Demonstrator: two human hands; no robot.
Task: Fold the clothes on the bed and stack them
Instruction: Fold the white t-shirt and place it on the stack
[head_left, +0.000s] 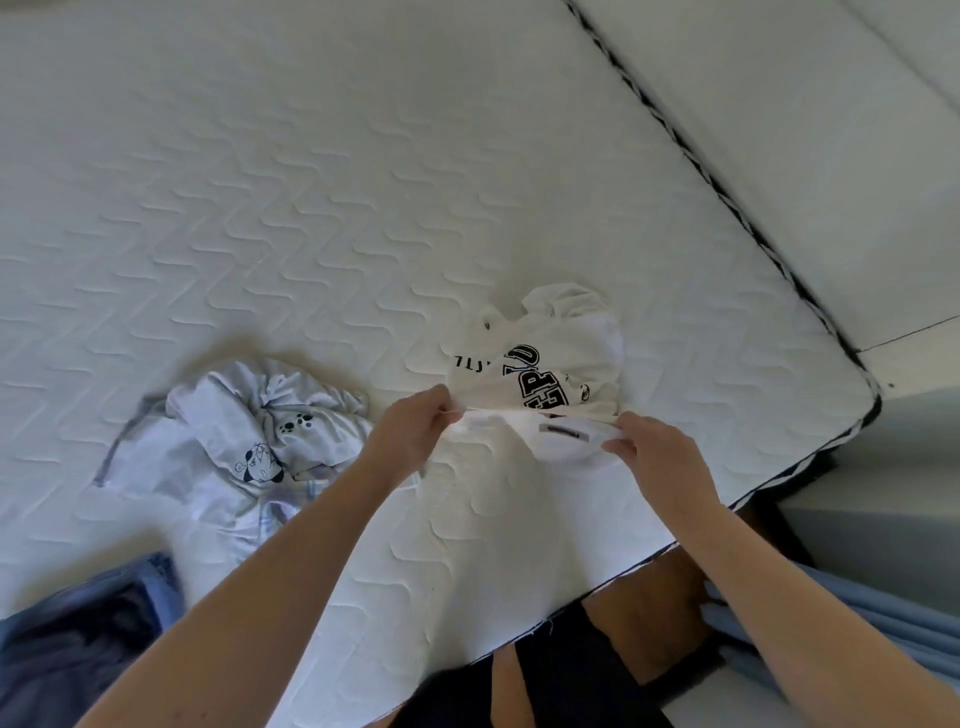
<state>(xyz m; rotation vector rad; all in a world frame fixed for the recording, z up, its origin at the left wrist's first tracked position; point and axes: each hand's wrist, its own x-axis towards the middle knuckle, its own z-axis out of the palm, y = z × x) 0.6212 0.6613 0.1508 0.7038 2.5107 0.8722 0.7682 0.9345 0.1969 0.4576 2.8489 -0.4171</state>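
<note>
Both hands (530, 436) pinch white shirt's (545, 364) edge.

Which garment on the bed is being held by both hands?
The white shirt with black block lettering, pinched by the left hand and right hand. The pale cartoon-print garment lies crumpled, untouched.

Black lettering on the white shirt (540, 358) is folded over, unreadable. Dark blue fabric (78, 639) is cut off at the left and bottom edges. Light blue cloth (883, 618) runs off the right.
</note>
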